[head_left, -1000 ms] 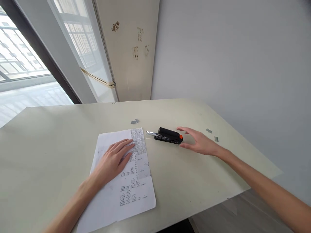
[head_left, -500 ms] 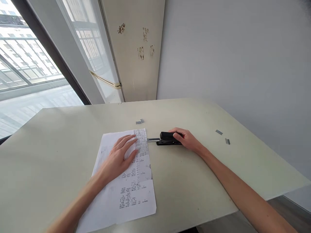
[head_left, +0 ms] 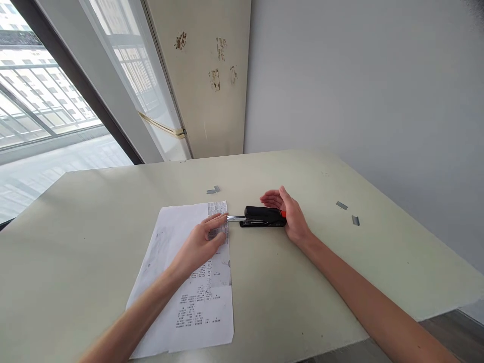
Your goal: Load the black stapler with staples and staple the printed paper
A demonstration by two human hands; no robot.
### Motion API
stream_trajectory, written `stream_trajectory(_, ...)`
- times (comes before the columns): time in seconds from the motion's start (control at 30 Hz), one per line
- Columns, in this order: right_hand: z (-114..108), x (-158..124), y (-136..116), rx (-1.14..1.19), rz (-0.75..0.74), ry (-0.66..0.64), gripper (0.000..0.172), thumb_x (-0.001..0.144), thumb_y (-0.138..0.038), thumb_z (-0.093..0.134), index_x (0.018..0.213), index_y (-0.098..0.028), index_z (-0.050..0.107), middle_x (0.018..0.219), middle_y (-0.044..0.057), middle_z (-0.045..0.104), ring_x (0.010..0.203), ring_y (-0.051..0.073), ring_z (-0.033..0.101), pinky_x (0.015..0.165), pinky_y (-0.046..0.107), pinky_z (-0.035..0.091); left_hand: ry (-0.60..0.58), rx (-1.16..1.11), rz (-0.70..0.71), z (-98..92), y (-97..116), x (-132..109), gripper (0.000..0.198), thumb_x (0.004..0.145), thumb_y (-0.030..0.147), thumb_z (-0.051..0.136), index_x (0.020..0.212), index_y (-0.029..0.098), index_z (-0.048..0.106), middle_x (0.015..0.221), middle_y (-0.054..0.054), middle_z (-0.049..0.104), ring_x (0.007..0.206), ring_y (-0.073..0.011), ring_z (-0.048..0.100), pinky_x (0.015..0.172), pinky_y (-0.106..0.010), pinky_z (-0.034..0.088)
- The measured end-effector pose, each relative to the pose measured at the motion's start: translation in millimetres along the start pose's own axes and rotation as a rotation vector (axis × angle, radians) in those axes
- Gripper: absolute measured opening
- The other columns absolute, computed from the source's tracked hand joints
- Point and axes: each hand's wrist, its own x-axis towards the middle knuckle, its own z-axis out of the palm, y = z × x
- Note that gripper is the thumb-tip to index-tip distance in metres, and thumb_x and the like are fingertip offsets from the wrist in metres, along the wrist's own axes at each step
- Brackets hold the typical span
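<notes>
A black stapler (head_left: 263,217) lies on its side of the table with its metal staple tray (head_left: 236,219) sticking out to the left, over or at the paper's right edge. My right hand (head_left: 289,214) is open, fingers stretched and thumb raised, its palm against the stapler's rear end near a red part (head_left: 283,214). Resting on printed paper (head_left: 166,242), my left hand (head_left: 202,244) has its fingers extended, and the fingertips reach the tray's left end. Whether they press on it is hard to see. Staples cannot be made out.
The pale table (head_left: 94,262) carries small grey tape pieces (head_left: 213,190) behind the paper and more tape (head_left: 342,205) at the right. Beyond it stand a grey wall (head_left: 359,91), a stained cream panel (head_left: 212,116) and a window (head_left: 41,91) at the left.
My right hand has loosened from around the stapler and now holds its palm against the rear. My left hand has slid right to the tray's end. The paper shifted slightly left.
</notes>
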Motion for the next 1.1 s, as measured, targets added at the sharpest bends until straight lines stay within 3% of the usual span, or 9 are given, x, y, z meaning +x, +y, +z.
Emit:
stream_trajectory(0.1, 1.0, 0.1, -0.3, 0.008, -0.012, 0.027, 0.054, 0.094, -0.075, 0.057, 0.095, -0.025, 0.077, 0.104, 0.008, 0.080, 0.108, 0.028, 0.073, 0.105, 0.045, 0.056, 0.023, -0.122, -0.072, 4.2, 6.0, 5.7, 0.045, 0.092, 0.027, 0.059, 0.134, 0.032, 0.075, 0.157, 0.000, 0.057, 0.150, -0.0316, 0.050, 0.110, -0.043, 0.057)
stream_trajectory(0.23, 0.4, 0.7, -0.4, -0.014, -0.023, 0.035, 0.050, 0.096, -0.071, 0.058, 0.093, -0.024, 0.075, 0.102, 0.008, 0.079, 0.105, 0.027, 0.073, 0.102, 0.043, 0.056, 0.025, -0.158, -0.059, 13.0, 16.0, 10.1, 0.048, 0.091, 0.026, 0.058, 0.135, 0.032, 0.075, 0.155, 0.001, 0.059, 0.145, -0.0307, 0.056, 0.104, -0.039, 0.059)
stream_trajectory(0.43, -2.5, -2.9, -5.3, -0.223, -0.042, -0.074, 0.041, 0.099, -0.063, 0.057, 0.094, -0.025, 0.071, 0.103, 0.005, 0.077, 0.102, 0.024, 0.071, 0.099, 0.040, 0.054, 0.103, 0.085, 0.005, 11.9, 7.7, 14.8, 0.044, 0.094, 0.041, 0.061, 0.134, 0.029, 0.075, 0.147, -0.004, 0.067, 0.112, -0.0284, 0.072, 0.088, -0.039, 0.061)
stream_trajectory(0.53, -3.1, -5.5, -5.5, -0.404, -0.112, -0.203, 0.033, 0.093, -0.057, 0.068, 0.100, -0.026, 0.071, 0.106, 0.004, 0.076, 0.103, 0.024, 0.070, 0.093, 0.038, 0.054, 0.143, 0.150, 0.068, 2.1, -7.4, 23.1, 0.044, 0.093, 0.054, 0.066, 0.128, 0.028, 0.075, 0.123, -0.005, 0.078, 0.099, -0.0251, 0.071, 0.087, -0.038, 0.058)
stream_trajectory(0.63, -3.5, -6.6, -2.2, -0.528, -0.162, -0.323, 0.036, 0.083, -0.052, 0.081, 0.106, -0.026, 0.071, 0.105, 0.003, 0.076, 0.097, 0.023, 0.070, 0.085, 0.036, 0.055, 0.125, 0.212, 0.174, -8.9, -19.8, 31.8, 0.045, 0.091, 0.059, 0.070, 0.122, 0.027, 0.077, 0.109, -0.004, 0.079, 0.094, -0.0230, 0.069, 0.084, -0.034, 0.055)
stream_trajectory(0.77, -5.3, -5.5, 3.4, -0.567, -0.144, -0.349, 0.040, 0.080, -0.055, 0.083, 0.107, -0.027, 0.073, 0.101, 0.002, 0.076, 0.089, 0.023, 0.068, 0.079, 0.037, 0.053, 0.055, 0.310, 0.299, -19.2, -25.9, 34.9, 0.036, 0.096, 0.057, 0.065, 0.109, 0.028, 0.081, 0.099, -0.003, 0.077, 0.089, -0.0213, 0.067, 0.081, -0.033, 0.053)
stream_trajectory(1.1, -11.1, -2.5, -6.6, -0.484, 0.017, -0.436, 0.040, 0.078, -0.055, 0.085, 0.106, -0.029, 0.074, 0.104, 0.001, 0.076, 0.092, 0.024, 0.068, 0.080, 0.036, 0.052, 0.034, 0.208, 0.234, -26.1, -26.1, 20.3, 0.031, 0.095, 0.054, 0.068, 0.103, 0.027, 0.082, 0.094, -0.003, 0.077, 0.079, -0.0177, 0.064, 0.064, -0.028, 0.046)
